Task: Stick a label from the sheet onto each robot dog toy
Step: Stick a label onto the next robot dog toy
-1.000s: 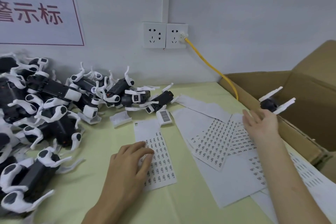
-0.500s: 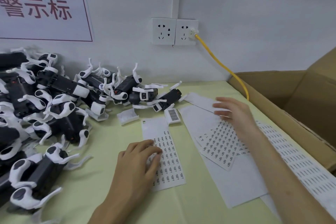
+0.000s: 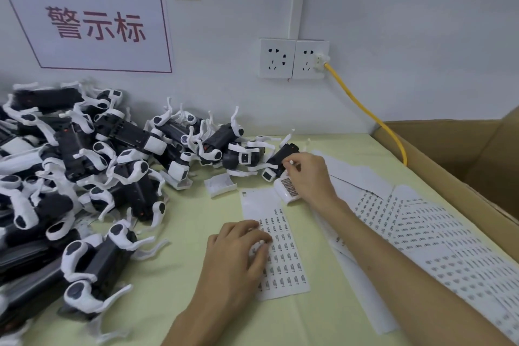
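Right hand (image 3: 307, 177), centre of the frame: fingers curled, grip closed on the small black-and-white robot dog toy (image 3: 280, 156) at the near end of the row of toys, fingertips on its body; just below the wrist, a small white block with a barcode (image 3: 288, 191) lying on the table (image 3: 309, 323)

Left hand (image 3: 238, 253), lower centre: flat, grip apart, fingers lightly bent and pressing on the left edge of the label sheet (image 3: 283, 255), its rows of small printed labels running toward the lower middle of the frame, top part bare

Right of the sheet, under the right forearm: more label sheets (image 3: 421, 233) fanned and overlapping toward the lower right corner

Left half of the frame: big heap of robot dog toys (image 3: 84, 177), black bodies, white legs, piled against the wall and spilling to the lower left; small white tray (image 3: 220, 184) between heap and sheet

Right edge: open cardboard box (image 3: 460, 154) touching the table

Upper frame: white wall, red-lettered sign (image 3: 95, 22) upper left, double wall socket (image 3: 293, 58) in the centre, yellow cable (image 3: 365, 112) plugged in and running down behind the box
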Action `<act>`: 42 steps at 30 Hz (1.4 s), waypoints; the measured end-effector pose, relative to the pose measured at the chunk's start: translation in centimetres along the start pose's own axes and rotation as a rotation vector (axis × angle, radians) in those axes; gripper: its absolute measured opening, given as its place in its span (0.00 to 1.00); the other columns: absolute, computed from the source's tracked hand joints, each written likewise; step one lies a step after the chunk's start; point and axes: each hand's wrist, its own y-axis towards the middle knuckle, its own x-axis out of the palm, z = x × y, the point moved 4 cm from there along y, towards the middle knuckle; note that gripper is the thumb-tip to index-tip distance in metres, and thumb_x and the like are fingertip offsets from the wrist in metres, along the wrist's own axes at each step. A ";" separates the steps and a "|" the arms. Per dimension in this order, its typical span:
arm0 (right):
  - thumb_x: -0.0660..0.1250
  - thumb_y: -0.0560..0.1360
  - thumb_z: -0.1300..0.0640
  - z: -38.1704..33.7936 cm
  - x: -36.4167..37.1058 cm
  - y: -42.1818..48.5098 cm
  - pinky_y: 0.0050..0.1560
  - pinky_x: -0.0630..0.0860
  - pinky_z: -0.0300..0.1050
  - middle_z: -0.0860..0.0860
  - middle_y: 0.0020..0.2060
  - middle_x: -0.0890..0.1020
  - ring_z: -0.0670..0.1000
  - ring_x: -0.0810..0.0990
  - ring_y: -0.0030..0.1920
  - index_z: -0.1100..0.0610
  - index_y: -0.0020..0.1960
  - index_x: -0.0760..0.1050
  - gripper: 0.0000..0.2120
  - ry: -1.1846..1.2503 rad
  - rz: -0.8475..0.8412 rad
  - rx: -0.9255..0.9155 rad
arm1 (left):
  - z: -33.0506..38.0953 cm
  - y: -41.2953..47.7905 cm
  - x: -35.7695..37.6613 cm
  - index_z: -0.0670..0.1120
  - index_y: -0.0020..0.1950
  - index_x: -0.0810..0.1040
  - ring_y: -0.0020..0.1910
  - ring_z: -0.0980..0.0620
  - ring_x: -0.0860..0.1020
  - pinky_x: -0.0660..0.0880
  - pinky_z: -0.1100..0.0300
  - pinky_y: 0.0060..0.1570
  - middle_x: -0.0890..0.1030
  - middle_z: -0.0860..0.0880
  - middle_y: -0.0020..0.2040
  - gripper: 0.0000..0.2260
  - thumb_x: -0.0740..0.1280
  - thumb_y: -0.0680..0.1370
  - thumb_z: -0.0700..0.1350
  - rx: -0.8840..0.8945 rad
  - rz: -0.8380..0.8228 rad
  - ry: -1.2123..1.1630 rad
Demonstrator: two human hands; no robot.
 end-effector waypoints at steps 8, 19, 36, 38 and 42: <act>0.69 0.81 0.55 -3.5 -6.4 -3.6 0.33 0.71 0.36 0.48 0.29 0.80 0.48 0.80 0.31 0.56 0.39 0.80 0.12 0.354 0.385 -0.100 | -0.3 0.2 -0.1 0.60 0.68 0.77 0.70 0.65 0.64 0.56 0.65 0.60 0.71 0.65 0.71 0.14 0.60 0.85 0.53 0.016 0.023 0.011; 0.69 0.73 0.49 -6.7 -3.9 -9.6 0.35 0.75 0.35 0.46 0.32 0.81 0.43 0.71 0.28 0.56 0.46 0.87 0.12 1.390 -0.144 0.337 | 0.8 0.4 -1.8 0.48 0.70 0.79 0.63 0.55 0.81 0.78 0.63 0.56 0.83 0.52 0.65 0.20 0.65 0.80 0.53 -0.014 -0.025 -1.008; 0.78 0.68 0.43 -8.8 -0.5 -12.8 0.62 0.72 0.39 0.43 0.60 0.77 0.42 0.75 0.60 0.48 0.72 0.72 0.35 0.294 -0.206 -0.245 | -2.1 0.8 -2.6 0.41 0.68 0.80 0.60 0.47 0.84 0.83 0.56 0.55 0.84 0.42 0.63 0.19 0.65 0.81 0.48 -0.241 0.137 -1.506; 0.80 0.68 0.47 -8.6 -0.1 -13.0 0.62 0.71 0.40 0.45 0.60 0.75 0.42 0.74 0.58 0.50 0.75 0.69 0.38 0.243 -0.169 -0.257 | -2.0 0.9 -2.6 0.43 0.66 0.82 0.58 0.51 0.84 0.82 0.60 0.53 0.84 0.44 0.64 0.18 0.67 0.78 0.47 -0.249 0.134 -1.552; 0.77 0.73 0.51 -8.8 0.2 -13.2 0.65 0.68 0.31 0.41 0.65 0.74 0.38 0.71 0.66 0.52 0.78 0.64 0.38 0.357 -0.156 -0.248 | -1.9 1.0 -2.5 0.46 0.58 0.88 0.58 0.52 0.84 0.82 0.60 0.54 0.85 0.46 0.63 0.14 0.69 0.77 0.49 -0.271 0.118 -1.665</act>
